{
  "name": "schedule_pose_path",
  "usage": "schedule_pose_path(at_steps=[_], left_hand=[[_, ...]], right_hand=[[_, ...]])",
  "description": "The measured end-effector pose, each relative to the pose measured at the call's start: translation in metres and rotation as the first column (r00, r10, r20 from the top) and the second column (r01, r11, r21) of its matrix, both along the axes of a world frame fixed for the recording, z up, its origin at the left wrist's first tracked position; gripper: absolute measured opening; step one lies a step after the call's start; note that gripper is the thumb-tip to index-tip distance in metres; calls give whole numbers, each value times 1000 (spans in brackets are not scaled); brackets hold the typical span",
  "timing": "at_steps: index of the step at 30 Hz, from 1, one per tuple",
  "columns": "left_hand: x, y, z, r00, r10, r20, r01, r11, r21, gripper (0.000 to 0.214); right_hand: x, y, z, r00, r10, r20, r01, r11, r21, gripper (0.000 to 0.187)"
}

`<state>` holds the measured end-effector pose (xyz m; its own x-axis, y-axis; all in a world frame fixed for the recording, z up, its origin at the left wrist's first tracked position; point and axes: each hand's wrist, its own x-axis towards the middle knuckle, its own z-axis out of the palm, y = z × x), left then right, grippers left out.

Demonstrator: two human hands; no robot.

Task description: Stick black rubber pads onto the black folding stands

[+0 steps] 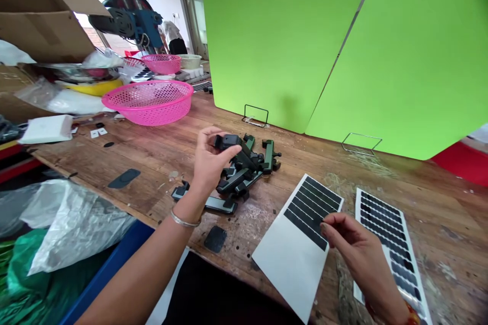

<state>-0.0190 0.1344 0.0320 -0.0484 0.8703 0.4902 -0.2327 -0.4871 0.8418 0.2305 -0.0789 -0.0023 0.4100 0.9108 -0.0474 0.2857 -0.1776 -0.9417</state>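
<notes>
My left hand [209, 160] is closed on a black phone holder [231, 141], raised at the near left of a pile of similar holders [244, 175]. These are black and dark green bars with end jaws, some showing a ball joint. One loose holder [217, 204] lies closer to me, beyond my left wrist. With thumb and forefinger pinched together, my right hand [360, 249] is over the right edge of a white sheet [292, 261] bearing rows of black strips [313, 208]. Whatever is between those fingertips is too small to make out.
A second sheet of black pads [385, 223] lies partly under my right forearm. Green panels [285, 35] stand behind the table, with wire stands [256, 114] at their foot. Pink basket [152, 104], cardboard box [41, 25] and plastic bags [76, 223] occupy the left.
</notes>
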Motion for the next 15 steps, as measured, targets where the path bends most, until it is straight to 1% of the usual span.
schedule_pose_path(at_steps=[1, 2, 3, 4, 5, 7, 8, 9, 10, 12, 15], left_hand=[[0, -5, 6, 990, -52, 132, 61, 996, -66, 58], [1, -12, 9, 966, -106, 235, 142, 980, -141, 57], [2, -20, 11, 937, -160, 311, 234, 947, -220, 52], [5, -29, 12, 907, -210, 365, 328, 896, -299, 46], [8, -38, 10, 879, -251, 405, 408, 834, -371, 42], [17, -59, 5, 830, -312, 462, 526, 712, -465, 41], [22, -69, 1, 811, -343, 474, 566, 666, -486, 41], [27, -79, -2, 799, -374, 471, 590, 642, -490, 43], [33, -87, -5, 794, -406, 452, 601, 635, -484, 46], [42, -100, -10, 801, -470, 371, 599, 652, -466, 51], [52, -111, -15, 827, -529, 189, 554, 711, -433, 51]], right_hand=[[-2, 1, 1, 1000, -5, -30, 5, 1000, -11, 27], [-4, 1, 2, 998, 0, -57, -1, 1000, -23, 28], [-6, 3, 2, 997, 10, -83, -13, 999, -35, 28], [-7, 4, 3, 994, 26, -107, -32, 998, -48, 28], [-9, 6, 3, 990, 47, -130, -55, 997, -59, 27], [-12, 10, 6, 980, 92, -175, -106, 992, -70, 27], [-13, 13, 8, 974, 114, -196, -130, 989, -71, 26], [-15, 15, 12, 967, 138, -216, -156, 985, -69, 25], [-16, 19, 16, 959, 157, -235, -176, 983, -62, 24], [-19, 25, 30, 944, 188, -271, -204, 978, -31, 24], [-23, 34, 55, 922, 250, -297, -252, 967, 30, 24]])
